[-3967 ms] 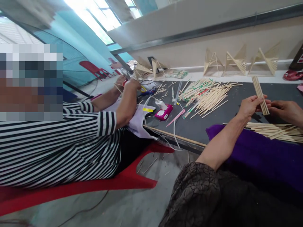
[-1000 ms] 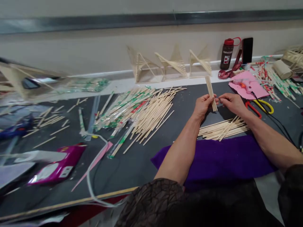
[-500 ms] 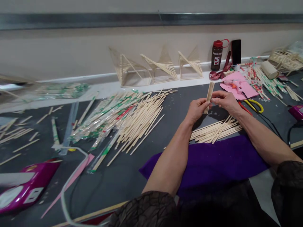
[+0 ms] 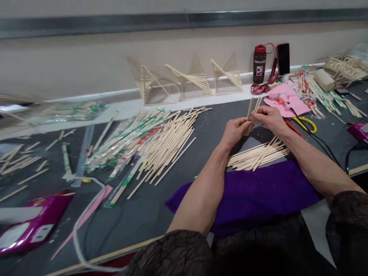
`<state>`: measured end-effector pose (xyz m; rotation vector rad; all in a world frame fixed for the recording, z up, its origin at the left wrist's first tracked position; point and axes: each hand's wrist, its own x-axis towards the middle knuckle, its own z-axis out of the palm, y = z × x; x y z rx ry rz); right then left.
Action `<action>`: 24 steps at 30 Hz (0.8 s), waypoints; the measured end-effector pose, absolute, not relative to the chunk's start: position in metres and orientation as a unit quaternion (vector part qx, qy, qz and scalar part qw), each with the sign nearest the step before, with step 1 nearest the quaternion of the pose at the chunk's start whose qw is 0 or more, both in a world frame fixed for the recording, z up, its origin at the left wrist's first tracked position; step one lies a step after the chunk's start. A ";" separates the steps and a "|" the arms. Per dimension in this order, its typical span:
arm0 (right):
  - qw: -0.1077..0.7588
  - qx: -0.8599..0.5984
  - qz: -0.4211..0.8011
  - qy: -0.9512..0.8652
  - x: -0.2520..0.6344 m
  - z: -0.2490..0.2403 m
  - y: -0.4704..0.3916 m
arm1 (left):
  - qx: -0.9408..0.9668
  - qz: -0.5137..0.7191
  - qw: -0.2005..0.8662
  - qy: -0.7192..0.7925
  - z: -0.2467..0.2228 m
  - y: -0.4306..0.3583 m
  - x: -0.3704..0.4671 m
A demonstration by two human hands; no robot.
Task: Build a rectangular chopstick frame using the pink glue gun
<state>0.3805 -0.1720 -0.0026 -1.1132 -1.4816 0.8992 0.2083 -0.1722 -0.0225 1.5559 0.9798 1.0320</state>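
Observation:
Between my hands stands a small bunch of wooden chopsticks (image 4: 250, 110), tilted slightly and held above the table. My left hand (image 4: 236, 131) is closed on the lower part of the bunch. My right hand (image 4: 268, 118) pinches at its right side, where one or two sticks lean apart from the others. Just below my hands lies a pile of loose chopsticks (image 4: 244, 159), a few crossing over the rest. A purple cloth (image 4: 267, 191) is spread in front of that pile, under my forearms.
Left of my hands lie a larger chopstick pile (image 4: 172, 147) and wrapped chopsticks (image 4: 129, 134). Stick frames (image 4: 192, 80) lean against the wall. To the right are a pink glue gun (image 4: 283, 100), yellow-and-red-handled scissors (image 4: 309, 124) and a cable (image 4: 322, 147). A bottle (image 4: 259, 65) stands behind.
The bunch has parted at its top, with my right fingers now drawing a stick or two to the right. The whole view has shifted slightly.

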 end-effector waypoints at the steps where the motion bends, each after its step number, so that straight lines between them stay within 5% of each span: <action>1: 0.526 -0.463 0.381 -0.602 0.381 -0.002 -0.171 | 0.629 0.433 0.500 0.409 -0.023 -0.172 0.208; 5: 0.553 -0.467 0.414 -0.552 0.386 -0.001 -0.168 | 0.593 0.461 0.481 0.453 -0.026 -0.167 0.200; 13: 0.561 -0.486 0.415 -0.526 0.394 -0.002 -0.163 | 0.706 0.334 0.219 0.585 -0.020 -0.158 0.173; 24: 0.587 -0.500 0.365 -0.522 0.402 -0.004 -0.156 | 0.712 0.313 0.224 0.588 -0.025 -0.162 0.178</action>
